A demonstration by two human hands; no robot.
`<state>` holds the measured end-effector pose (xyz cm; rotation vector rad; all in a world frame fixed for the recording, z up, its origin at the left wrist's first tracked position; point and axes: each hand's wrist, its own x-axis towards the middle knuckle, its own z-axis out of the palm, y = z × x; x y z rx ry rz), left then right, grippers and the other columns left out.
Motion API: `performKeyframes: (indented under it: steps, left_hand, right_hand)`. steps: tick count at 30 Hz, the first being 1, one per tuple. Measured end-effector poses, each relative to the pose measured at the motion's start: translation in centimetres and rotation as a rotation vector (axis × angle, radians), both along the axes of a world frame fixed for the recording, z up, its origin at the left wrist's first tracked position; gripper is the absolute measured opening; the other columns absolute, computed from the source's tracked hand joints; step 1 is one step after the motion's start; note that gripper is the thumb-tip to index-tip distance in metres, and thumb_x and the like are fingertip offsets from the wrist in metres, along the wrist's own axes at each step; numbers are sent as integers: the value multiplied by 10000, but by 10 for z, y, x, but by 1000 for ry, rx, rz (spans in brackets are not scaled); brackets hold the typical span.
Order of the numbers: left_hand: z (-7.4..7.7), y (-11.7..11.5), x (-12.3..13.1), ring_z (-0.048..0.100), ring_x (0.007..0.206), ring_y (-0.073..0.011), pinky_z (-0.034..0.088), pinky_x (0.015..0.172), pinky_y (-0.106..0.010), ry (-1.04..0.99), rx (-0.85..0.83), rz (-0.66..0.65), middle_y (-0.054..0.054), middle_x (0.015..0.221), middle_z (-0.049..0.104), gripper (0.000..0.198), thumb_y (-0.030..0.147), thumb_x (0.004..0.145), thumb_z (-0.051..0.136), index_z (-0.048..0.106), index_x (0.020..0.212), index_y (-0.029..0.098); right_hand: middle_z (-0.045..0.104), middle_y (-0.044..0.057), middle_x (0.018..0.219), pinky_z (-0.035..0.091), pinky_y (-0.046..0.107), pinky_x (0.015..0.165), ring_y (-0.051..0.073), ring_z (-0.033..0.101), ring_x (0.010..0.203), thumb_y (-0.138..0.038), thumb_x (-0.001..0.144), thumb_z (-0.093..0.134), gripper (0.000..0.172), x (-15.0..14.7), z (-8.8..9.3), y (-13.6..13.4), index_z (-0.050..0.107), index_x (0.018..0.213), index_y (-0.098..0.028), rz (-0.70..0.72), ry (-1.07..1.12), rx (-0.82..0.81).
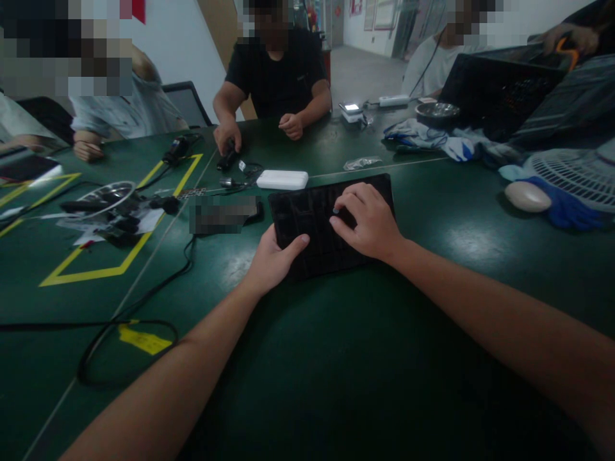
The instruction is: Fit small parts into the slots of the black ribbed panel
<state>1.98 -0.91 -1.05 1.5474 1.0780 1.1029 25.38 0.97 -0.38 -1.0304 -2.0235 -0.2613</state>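
silvery metal forms one bowl [125, 187] leftmost, among dark parts, on the green counter [312, 358]. the left hand [277, 256] closes around the left edge of one black tray [321, 246], thumb on top; one white box [282, 180] lies just beyond. the right hand [369, 221] curls half open over the tray; i cannot tell whether it grips the one tiny bluish bit [336, 210] at its fingertips. the tray seems secured, the handling over it unfinished. farther right: one pale oval object [527, 196], one fan [571, 174].
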Motion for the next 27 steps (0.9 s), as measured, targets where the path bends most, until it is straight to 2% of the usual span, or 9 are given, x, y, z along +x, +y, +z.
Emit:
performKeyframes:
  steps: [27]
  left_hand:
    - [0,1,0,671,1209,-329,524,1073,-525,2,23,-2,-119,1287,721,521,448,832,798,639,1248,176]
  right_hand:
    - [605,70,1047,437,418,857,251,554,972,-302,924,588,124,1,-1,0,616,1022,-231,-4,-19,10]
